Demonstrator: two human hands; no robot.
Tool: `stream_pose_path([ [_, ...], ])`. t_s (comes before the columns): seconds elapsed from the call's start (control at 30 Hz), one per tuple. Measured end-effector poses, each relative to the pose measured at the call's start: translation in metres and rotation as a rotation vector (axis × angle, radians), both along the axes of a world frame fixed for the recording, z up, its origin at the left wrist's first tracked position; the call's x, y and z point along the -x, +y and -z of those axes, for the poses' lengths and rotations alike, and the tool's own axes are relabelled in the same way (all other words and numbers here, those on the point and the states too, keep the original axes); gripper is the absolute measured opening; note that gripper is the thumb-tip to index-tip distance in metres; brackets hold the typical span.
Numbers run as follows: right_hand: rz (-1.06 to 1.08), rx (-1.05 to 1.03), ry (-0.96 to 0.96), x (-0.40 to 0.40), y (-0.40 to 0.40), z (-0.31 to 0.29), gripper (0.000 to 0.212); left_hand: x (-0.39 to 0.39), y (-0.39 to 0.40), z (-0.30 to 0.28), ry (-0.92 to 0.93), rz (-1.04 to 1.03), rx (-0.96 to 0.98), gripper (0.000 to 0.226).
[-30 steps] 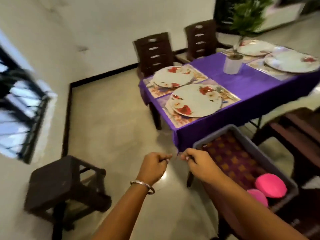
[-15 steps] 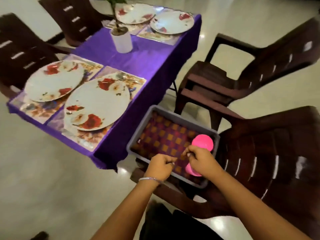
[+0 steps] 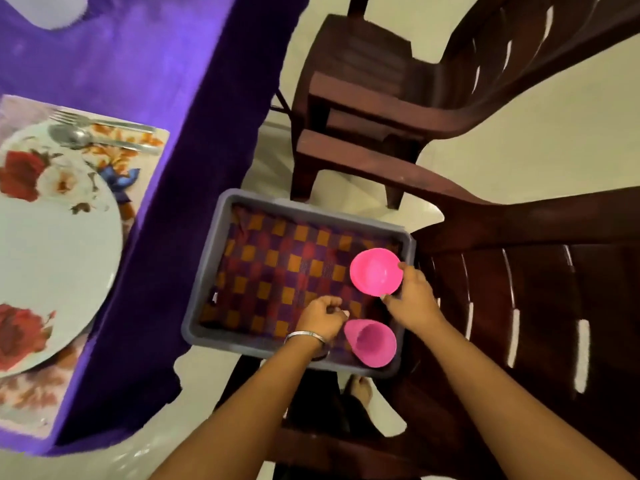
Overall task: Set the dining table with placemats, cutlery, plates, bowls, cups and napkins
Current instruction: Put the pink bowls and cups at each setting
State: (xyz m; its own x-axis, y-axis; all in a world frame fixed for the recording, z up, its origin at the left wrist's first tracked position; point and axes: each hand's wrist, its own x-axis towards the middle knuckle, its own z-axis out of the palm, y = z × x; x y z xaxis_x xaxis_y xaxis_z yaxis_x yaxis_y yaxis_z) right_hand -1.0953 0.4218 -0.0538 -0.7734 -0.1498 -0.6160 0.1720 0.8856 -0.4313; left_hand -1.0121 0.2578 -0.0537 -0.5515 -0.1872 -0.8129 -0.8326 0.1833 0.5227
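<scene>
Two pink cups (image 3: pixel 376 271) sit in the grey tray (image 3: pixel 207 278) on a chair: my right hand (image 3: pixel 412 299) grasps the upper one's rim, left hand (image 3: pixel 323 315) curled, contents unclear; placemat (image 3: pixel 138 161), floral plate (image 3: pixel 52 237), fork (image 3: pixel 100 122), spoon (image 3: pixel 79 137) laid; cups pending, no bowls or napkins visible.

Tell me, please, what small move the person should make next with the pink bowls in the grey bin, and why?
Probably lift the upper pink bowl clear of the grey bin toward the table. The right hand already grips its rim, and the plate set beside the fork and spoon has no bowl yet. The left hand, fingers curled, is next to the lower pink bowl and could take it.
</scene>
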Motion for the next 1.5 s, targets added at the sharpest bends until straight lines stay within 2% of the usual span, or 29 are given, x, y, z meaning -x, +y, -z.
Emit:
stream_pose_path([
  [0.1, -0.004, -0.103, 0.022, 0.034, -0.007, 0.035, 0.084, 0.028, 0.002, 0.036, -0.068, -0.072, -0.069, 0.052],
  [0.17, -0.008, -0.146, -0.024, 0.054, -0.011, 0.059, 0.081, 0.047, 0.004, 0.060, -0.083, -0.080, -0.105, 0.064],
  [0.27, 0.029, -0.132, -0.147, 0.074, -0.016, 0.087, 0.067, 0.075, 0.008, 0.085, -0.111, -0.149, -0.192, 0.069],
  [0.37, 0.083, -0.142, -0.144, 0.083, -0.015, 0.106, 0.050, 0.093, 0.012, 0.112, -0.176, -0.189, -0.238, 0.086],
  [0.53, 0.155, -0.062, -0.128, 0.081, -0.013, 0.120, 0.039, 0.095, 0.011, 0.138, -0.182, -0.093, -0.203, 0.065],
  [0.67, 0.175, -0.015, -0.102, 0.069, -0.021, 0.108, 0.034, 0.088, 0.005, 0.132, -0.150, -0.180, -0.215, 0.062],
  [0.73, 0.139, 0.027, -0.059, 0.064, -0.027, 0.090, 0.031, 0.080, -0.002, 0.113, -0.104, -0.228, -0.207, 0.055],
  [0.87, 0.073, 0.119, 0.005, 0.038, -0.037, 0.029, 0.031, 0.047, -0.014, 0.053, -0.025, -0.286, -0.242, 0.060],
  [0.93, 0.042, 0.175, 0.048, 0.019, -0.042, -0.015, 0.030, 0.023, -0.019, 0.005, 0.033, -0.314, -0.268, 0.064],
  [1.0, -0.005, 0.216, 0.089, -0.005, -0.045, -0.062, 0.029, -0.010, -0.020, -0.043, 0.113, -0.414, -0.355, 0.071],
  [1.1, -0.109, 0.286, 0.118, -0.050, -0.046, -0.123, 0.028, -0.067, -0.013, -0.107, 0.144, -0.676, -0.592, 0.066],
  [1.13, -0.174, 0.308, 0.136, -0.069, -0.050, -0.145, 0.029, -0.088, -0.013, -0.124, 0.177, -0.737, -0.661, 0.072],
  [1.2, -0.334, 0.345, 0.182, -0.101, -0.060, -0.178, 0.033, -0.125, -0.014, -0.148, 0.272, -0.822, -0.805, 0.087],
  [1.23, -0.412, 0.364, 0.205, -0.117, -0.066, -0.192, 0.033, -0.145, -0.015, -0.164, 0.311, -0.873, -0.839, 0.087],
  [1.3, -0.535, 0.370, 0.242, -0.146, -0.080, -0.215, 0.035, -0.179, -0.020, -0.185, 0.352, -0.975, -0.823, 0.071],
  [1.37, -0.602, 0.363, 0.273, -0.167, -0.091, -0.232, 0.036, -0.203, -0.024, -0.197, 0.410, -1.011, -0.876, 0.067],
  [1.5, -0.658, 0.388, 0.327, -0.199, -0.107, -0.259, 0.031, -0.244, -0.032, -0.223, 0.433, -1.045, -0.923, 0.077],
])
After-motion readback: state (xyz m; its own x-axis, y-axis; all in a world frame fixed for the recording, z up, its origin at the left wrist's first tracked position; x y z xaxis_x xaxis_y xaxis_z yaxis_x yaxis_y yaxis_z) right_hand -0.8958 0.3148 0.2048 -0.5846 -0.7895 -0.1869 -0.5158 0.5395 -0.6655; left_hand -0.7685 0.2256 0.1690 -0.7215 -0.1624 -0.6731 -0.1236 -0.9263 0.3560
